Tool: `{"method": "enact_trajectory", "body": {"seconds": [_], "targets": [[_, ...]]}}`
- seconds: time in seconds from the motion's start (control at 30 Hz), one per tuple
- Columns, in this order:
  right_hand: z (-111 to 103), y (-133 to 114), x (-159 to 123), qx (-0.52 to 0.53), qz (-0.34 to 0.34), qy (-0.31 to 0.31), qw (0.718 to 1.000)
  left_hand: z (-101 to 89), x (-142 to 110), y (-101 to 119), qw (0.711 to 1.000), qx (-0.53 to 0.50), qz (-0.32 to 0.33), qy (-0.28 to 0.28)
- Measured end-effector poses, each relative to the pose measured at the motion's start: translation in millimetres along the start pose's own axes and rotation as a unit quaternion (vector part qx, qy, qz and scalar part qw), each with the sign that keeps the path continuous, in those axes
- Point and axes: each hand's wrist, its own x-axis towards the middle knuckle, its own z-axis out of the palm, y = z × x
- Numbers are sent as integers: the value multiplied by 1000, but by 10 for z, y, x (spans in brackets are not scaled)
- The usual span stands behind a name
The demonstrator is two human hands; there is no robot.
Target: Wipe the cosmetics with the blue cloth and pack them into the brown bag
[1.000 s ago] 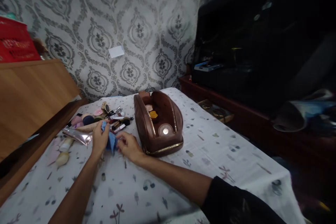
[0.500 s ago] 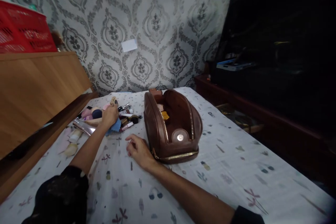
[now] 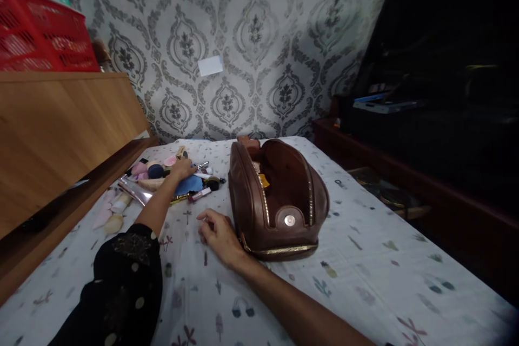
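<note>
My left hand (image 3: pixel 183 168) reaches into a spread of makeup items, beside a tan claw-like piece (image 3: pixel 181 152) and silver-and-black tubes (image 3: pixel 201 166). Its fingertips point down among them and are hidden, so a hold does not show. A blue cloth (image 3: pixel 190 185) lies just in front of that hand. My right hand (image 3: pixel 217 232) rests on the patterned sheet, loosely curled, fingers apart and holding nothing. Right beside it stands a brown leather toiletry bag (image 3: pixel 247 216), unzipped wide. Inside the bag an orange-yellow item (image 3: pixel 264 180) and a pale one show.
Makeup sponges (image 3: pixel 155 171), a shiny pinkish tube (image 3: pixel 137 191), a lip gloss tube (image 3: pixel 200 194) and a powder puff (image 3: pixel 113 224) lie around the left hand. A wooden panel (image 3: pixel 73 119) with a red basket (image 3: pixel 52 32) borders the left. Dark furniture (image 3: pixel 405 189) borders the right.
The view has swung slightly left, shifting the scene to the right. My left hand has moved a little farther into the makeup, showing more blue cloth. My right hand stays beside the bag.
</note>
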Motion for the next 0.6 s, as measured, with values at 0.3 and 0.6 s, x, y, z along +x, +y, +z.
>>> {"method": "enact_trajectory", "body": {"seconds": [0.3,0.6], "targets": [[-7,26,17,24,-3,-2,1000,88,-57,-206,997,-64,47,-1],[5,59,34,35,-8,-6,999,148,-204,-301,993,-107,56,4]]}}
